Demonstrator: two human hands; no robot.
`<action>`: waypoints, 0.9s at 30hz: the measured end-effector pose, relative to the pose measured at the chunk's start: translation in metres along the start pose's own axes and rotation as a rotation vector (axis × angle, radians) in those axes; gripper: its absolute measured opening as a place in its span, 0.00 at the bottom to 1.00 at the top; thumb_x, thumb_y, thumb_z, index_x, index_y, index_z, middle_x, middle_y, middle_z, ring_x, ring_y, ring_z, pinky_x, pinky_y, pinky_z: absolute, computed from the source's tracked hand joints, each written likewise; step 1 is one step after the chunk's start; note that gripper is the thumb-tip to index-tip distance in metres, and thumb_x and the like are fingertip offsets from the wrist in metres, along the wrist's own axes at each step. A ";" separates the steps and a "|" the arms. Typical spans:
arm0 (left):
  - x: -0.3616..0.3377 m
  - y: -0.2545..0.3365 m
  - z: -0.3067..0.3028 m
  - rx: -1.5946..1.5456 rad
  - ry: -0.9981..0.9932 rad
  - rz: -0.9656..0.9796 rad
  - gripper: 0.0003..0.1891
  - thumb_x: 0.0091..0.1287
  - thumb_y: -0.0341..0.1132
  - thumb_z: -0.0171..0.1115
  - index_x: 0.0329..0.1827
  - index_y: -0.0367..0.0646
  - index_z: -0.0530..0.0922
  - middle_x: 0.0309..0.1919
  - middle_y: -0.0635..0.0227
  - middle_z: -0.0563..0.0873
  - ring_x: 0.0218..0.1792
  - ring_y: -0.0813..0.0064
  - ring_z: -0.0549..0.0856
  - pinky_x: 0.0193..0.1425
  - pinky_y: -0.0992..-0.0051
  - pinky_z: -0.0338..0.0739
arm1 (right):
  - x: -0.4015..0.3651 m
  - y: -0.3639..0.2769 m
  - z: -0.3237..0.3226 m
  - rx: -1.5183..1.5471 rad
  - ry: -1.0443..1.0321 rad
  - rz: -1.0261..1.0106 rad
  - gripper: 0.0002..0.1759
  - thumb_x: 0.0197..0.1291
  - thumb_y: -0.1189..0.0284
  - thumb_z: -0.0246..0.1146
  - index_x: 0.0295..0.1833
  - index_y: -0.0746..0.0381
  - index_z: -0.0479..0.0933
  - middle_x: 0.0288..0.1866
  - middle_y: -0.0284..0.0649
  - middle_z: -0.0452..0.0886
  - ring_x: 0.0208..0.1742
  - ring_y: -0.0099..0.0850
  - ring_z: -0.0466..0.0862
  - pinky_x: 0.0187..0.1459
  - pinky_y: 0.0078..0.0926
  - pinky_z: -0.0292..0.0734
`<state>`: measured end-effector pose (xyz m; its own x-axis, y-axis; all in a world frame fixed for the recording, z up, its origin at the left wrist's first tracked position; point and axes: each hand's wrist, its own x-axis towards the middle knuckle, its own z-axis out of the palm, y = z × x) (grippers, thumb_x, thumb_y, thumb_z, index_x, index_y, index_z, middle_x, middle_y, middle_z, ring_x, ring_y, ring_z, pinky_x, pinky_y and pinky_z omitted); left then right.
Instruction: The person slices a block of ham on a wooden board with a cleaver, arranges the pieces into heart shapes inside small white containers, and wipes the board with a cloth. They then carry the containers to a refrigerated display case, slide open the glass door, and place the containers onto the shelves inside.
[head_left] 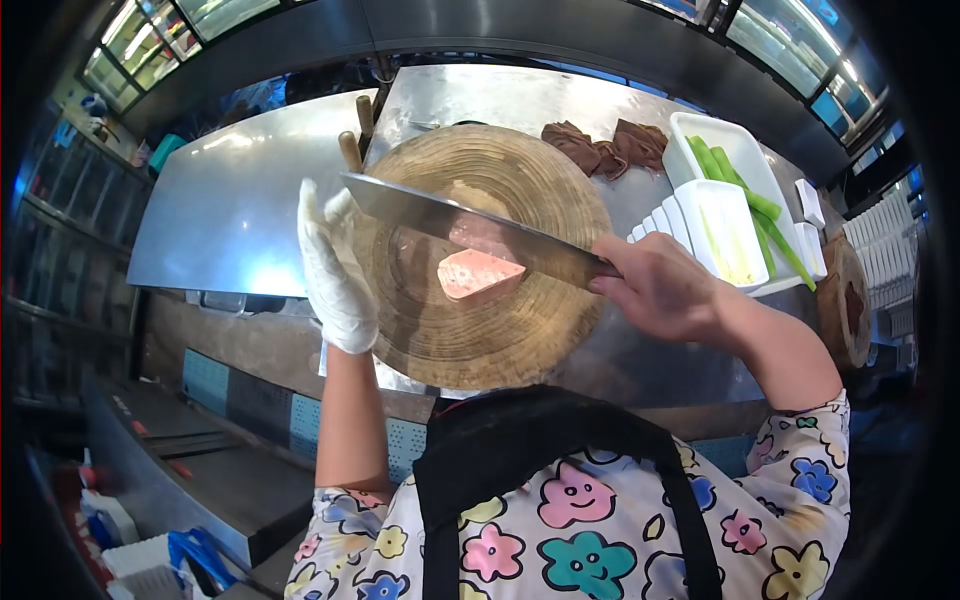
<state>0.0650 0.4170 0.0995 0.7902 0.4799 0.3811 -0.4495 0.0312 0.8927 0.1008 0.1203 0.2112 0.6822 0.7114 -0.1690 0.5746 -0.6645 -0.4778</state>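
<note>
My right hand (660, 285) is closed round the handle of a cleaver (470, 228), its long blade slanting up to the left over the round wooden chopping block (450, 345). Below the blade, a pink piece of meat (480, 274) lies on the block; more pink shows at the blade just behind it, partly hidden. My left hand (340, 275), in a white glove, is held at the block's left edge near the blade's tip. Its fingers are stretched out, and nothing shows in them.
At the right stand a white tray (690, 128) with long green stalks (735, 180) and a stack of small white trays (722, 235). A brown cloth (600, 150) lies behind the block. Wooden handles (350, 150) stick up at the block's back left, beside the steel table (230, 210).
</note>
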 end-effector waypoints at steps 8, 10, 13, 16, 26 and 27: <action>0.023 0.025 0.024 0.080 -0.012 0.056 0.38 0.77 0.63 0.30 0.74 0.41 0.65 0.49 0.60 0.84 0.50 0.74 0.81 0.63 0.69 0.71 | 0.019 -0.016 -0.018 -0.158 -0.193 0.064 0.10 0.66 0.71 0.59 0.43 0.68 0.71 0.28 0.58 0.80 0.36 0.59 0.82 0.38 0.49 0.76; 0.022 0.028 0.027 0.108 -0.021 0.028 0.38 0.77 0.64 0.29 0.73 0.41 0.65 0.48 0.61 0.84 0.47 0.77 0.81 0.61 0.70 0.71 | 0.022 -0.018 -0.020 -0.154 -0.217 0.078 0.10 0.66 0.71 0.58 0.43 0.68 0.71 0.28 0.58 0.80 0.36 0.59 0.82 0.38 0.50 0.76; 0.023 0.024 0.027 0.131 -0.023 0.000 0.39 0.77 0.64 0.29 0.73 0.39 0.65 0.43 0.65 0.85 0.39 0.82 0.81 0.55 0.74 0.73 | 0.025 -0.019 -0.023 -0.133 -0.249 0.095 0.10 0.67 0.71 0.58 0.43 0.68 0.71 0.27 0.58 0.80 0.35 0.59 0.82 0.38 0.50 0.75; 0.022 0.022 0.027 0.130 -0.016 -0.030 0.38 0.78 0.63 0.30 0.71 0.37 0.68 0.40 0.66 0.86 0.37 0.83 0.80 0.53 0.76 0.73 | 0.027 -0.015 -0.021 -0.090 -0.258 0.069 0.10 0.67 0.71 0.57 0.43 0.69 0.70 0.26 0.58 0.79 0.34 0.59 0.81 0.38 0.51 0.75; 0.020 0.006 0.022 0.177 0.000 -0.110 0.27 0.79 0.50 0.41 0.59 0.34 0.79 0.34 0.65 0.87 0.33 0.80 0.81 0.44 0.78 0.75 | 0.033 0.003 -0.001 -0.152 -0.213 -0.085 0.10 0.57 0.76 0.62 0.39 0.67 0.68 0.21 0.53 0.78 0.28 0.55 0.81 0.30 0.48 0.75; 0.019 0.001 0.020 0.144 -0.007 -0.119 0.25 0.79 0.47 0.43 0.58 0.33 0.80 0.34 0.64 0.87 0.32 0.79 0.81 0.43 0.78 0.76 | 0.034 0.002 0.000 -0.184 -0.264 -0.061 0.10 0.52 0.79 0.61 0.38 0.69 0.68 0.23 0.53 0.80 0.29 0.54 0.83 0.32 0.47 0.77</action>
<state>0.0875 0.4090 0.1126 0.8376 0.4739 0.2718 -0.2887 -0.0383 0.9566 0.1252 0.1432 0.2043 0.5171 0.7700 -0.3739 0.6992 -0.6319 -0.3343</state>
